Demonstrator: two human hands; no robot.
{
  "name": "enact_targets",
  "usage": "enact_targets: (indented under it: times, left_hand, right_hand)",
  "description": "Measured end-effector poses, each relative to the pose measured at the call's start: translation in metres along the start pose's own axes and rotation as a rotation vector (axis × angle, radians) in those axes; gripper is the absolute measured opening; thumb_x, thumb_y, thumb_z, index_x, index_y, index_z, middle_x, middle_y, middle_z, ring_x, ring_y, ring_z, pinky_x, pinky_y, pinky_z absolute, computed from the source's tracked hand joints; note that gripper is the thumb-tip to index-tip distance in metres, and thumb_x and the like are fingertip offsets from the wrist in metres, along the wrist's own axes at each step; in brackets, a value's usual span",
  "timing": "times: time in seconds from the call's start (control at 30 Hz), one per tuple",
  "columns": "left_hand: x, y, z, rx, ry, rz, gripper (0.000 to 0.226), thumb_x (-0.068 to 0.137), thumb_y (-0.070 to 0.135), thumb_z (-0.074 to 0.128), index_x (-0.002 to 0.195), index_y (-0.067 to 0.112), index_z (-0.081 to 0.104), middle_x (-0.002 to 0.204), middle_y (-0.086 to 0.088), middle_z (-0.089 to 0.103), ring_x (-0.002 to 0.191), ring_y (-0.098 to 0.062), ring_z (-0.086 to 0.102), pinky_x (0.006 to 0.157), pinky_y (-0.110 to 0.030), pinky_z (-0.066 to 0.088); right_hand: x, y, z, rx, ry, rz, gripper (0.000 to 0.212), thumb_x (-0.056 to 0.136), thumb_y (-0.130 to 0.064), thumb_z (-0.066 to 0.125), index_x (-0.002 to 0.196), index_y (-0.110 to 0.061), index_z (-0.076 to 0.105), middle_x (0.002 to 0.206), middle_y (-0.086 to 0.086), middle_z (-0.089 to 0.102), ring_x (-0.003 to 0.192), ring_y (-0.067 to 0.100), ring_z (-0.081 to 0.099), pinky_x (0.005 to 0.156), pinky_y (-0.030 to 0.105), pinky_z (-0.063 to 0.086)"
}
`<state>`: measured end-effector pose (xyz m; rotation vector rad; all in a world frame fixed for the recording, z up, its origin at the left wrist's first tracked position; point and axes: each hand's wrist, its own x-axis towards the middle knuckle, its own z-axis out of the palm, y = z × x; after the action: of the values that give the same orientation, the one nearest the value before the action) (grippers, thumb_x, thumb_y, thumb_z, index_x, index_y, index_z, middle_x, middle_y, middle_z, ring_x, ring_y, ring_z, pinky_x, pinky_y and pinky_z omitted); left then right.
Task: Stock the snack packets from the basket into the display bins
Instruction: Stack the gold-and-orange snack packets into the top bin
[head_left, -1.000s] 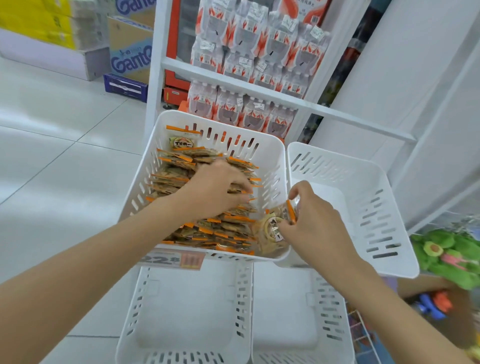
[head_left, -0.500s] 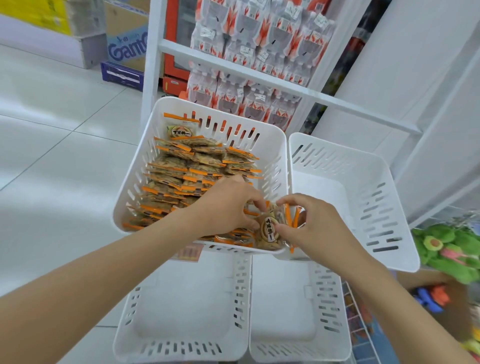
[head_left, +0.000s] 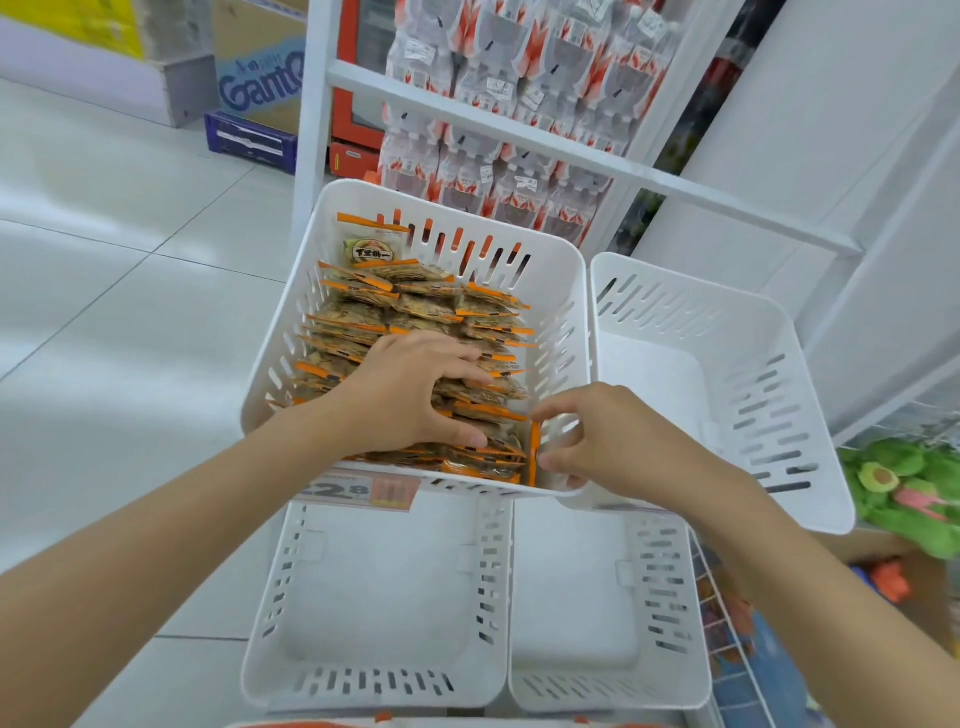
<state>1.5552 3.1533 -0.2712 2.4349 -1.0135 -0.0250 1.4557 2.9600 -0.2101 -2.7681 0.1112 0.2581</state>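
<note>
Head view shows me the snack packet (head_left: 533, 452) standing on edge in the near right corner of the upper-left display bin (head_left: 576, 291). It is pinched between the thumb and narrow fingers (head_left: 561, 409) of the right hand (head_left: 623, 447), while the left hand (head_left: 410, 395) presses spread, flat fingers on the stacked packets (head_left: 415, 306). I judge the fit tight: forcing it could crumple it, or neighbours could spring over the front rim into the lower bin (head_left: 374, 691).

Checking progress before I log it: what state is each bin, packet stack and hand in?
Upper left white slotted plastic bin: nearly full of orange-edged snack packets.
Upper right white slotted plastic bin: empty.
Lower left white bin: empty.
Lower right white bin: empty.
Left hand: pressing palm-down on the packets.
Right hand: pinching one upright orange-edged packet at the bin's near right corner.
</note>
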Motion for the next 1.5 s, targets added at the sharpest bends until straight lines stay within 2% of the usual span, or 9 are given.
enact_targets:
  times: [0.17, 0.47, 0.73, 0.93, 1.03, 1.17, 1.27, 1.37, 1.5]
  left_hand:
    - [-0.007, 0.005, -0.005, -0.064, 0.067, -0.019, 0.069, 0.070, 0.067, 0.070, 0.132, 0.042, 0.055, 0.149, 0.017, 0.042, 0.144, -0.010, 0.026, 0.119, -0.043, 0.016]
    - [-0.116, 0.076, 0.011, -0.279, 0.334, -0.163, 0.019, 0.084, 0.022, 0.074, 0.102, 0.021, 0.069, 0.093, 0.008, 0.066, 0.082, -0.012, 0.057, 0.080, -0.033, 0.049]
    - [-0.254, 0.111, 0.103, -0.395, 0.086, -0.374, 0.016, 0.084, 0.025, 0.076, 0.098, 0.028, 0.068, 0.096, 0.012, 0.066, 0.080, -0.005, 0.059, 0.079, -0.029, 0.053]
    - [-0.314, 0.113, 0.153, -0.569, 0.037, -0.464, 0.020, 0.084, 0.011, 0.076, 0.102, 0.016, 0.070, 0.097, 0.001, 0.068, 0.088, -0.014, 0.064, 0.086, -0.032, 0.056]
    - [-0.322, 0.126, 0.167, -0.601, -0.002, -0.497, 0.021, 0.086, 0.009, 0.073, 0.105, 0.016, 0.066, 0.099, 0.004, 0.063, 0.095, -0.017, 0.062, 0.080, -0.018, 0.050]
    - [-0.306, 0.164, 0.180, -0.752, -0.185, -0.509, 0.066, 0.086, 0.021, 0.074, 0.144, 0.014, 0.043, 0.138, 0.002, 0.049, 0.127, -0.021, 0.050, 0.088, -0.023, 0.044]
    - [-0.284, 0.192, 0.190, -0.910, -0.344, -0.538, 0.048, 0.085, 0.022, 0.075, 0.130, 0.020, 0.058, 0.116, 0.008, 0.064, 0.116, -0.020, 0.060, 0.079, -0.022, 0.049]
    - [-0.282, 0.197, 0.205, -0.846, -0.282, -0.609, 0.017, 0.085, 0.018, 0.075, 0.098, 0.009, 0.068, 0.087, -0.002, 0.064, 0.086, -0.019, 0.061, 0.072, -0.025, 0.047]
    - [-0.291, 0.187, 0.214, -1.030, -0.299, -0.747, 0.043, 0.087, 0.016, 0.073, 0.125, 0.010, 0.056, 0.127, -0.008, 0.059, 0.116, -0.025, 0.057, 0.086, -0.027, 0.050]
  right_hand:
    - [-0.008, 0.004, 0.005, 0.035, 0.154, -0.033, 0.040, 0.080, -0.020, 0.078, 0.118, -0.027, 0.066, 0.108, -0.007, 0.057, 0.090, 0.013, 0.061, 0.088, 0.030, 0.050]
    - [-0.094, 0.013, 0.067, 0.399, 0.421, -0.103, 0.022, 0.083, -0.007, 0.067, 0.098, -0.023, 0.065, 0.090, -0.006, 0.063, 0.055, 0.005, 0.049, 0.059, 0.014, 0.039]
    - [-0.204, 0.066, 0.183, 0.314, 0.002, 0.030, 0.026, 0.089, -0.013, 0.065, 0.114, -0.019, 0.063, 0.109, -0.003, 0.062, 0.074, 0.009, 0.057, 0.064, 0.017, 0.043]
    - [-0.255, 0.120, 0.235, -0.061, -0.527, 0.096, 0.040, 0.085, -0.058, 0.066, 0.100, -0.021, 0.063, 0.094, 0.003, 0.060, 0.083, 0.015, 0.057, 0.076, 0.031, 0.049]
    - [-0.268, 0.128, 0.253, -0.107, -0.448, 0.015, 0.042, 0.088, -0.050, 0.067, 0.068, -0.033, 0.034, 0.072, -0.008, 0.037, 0.062, 0.006, 0.035, 0.054, 0.024, 0.025]
    - [-0.281, 0.111, 0.225, 0.529, -0.143, 0.030, 0.011, 0.096, -0.025, 0.063, 0.089, -0.020, 0.055, 0.074, -0.002, 0.056, 0.060, 0.011, 0.050, 0.058, 0.023, 0.038]
    - [-0.285, 0.102, 0.197, 0.724, -0.167, 0.013, 0.022, 0.093, -0.021, 0.067, 0.113, -0.018, 0.058, 0.086, 0.001, 0.068, 0.073, 0.011, 0.062, 0.066, 0.022, 0.046]
    - [-0.289, 0.135, 0.203, 0.475, -0.238, 0.108, 0.065, 0.089, -0.032, 0.072, 0.145, -0.020, 0.040, 0.132, 0.003, 0.058, 0.124, 0.021, 0.055, 0.100, 0.035, 0.045]
    - [-0.297, 0.185, 0.245, -0.107, -0.365, 0.181, 0.068, 0.081, -0.050, 0.073, 0.136, -0.018, 0.050, 0.156, 0.011, 0.023, 0.146, 0.031, 0.020, 0.115, 0.040, 0.025]
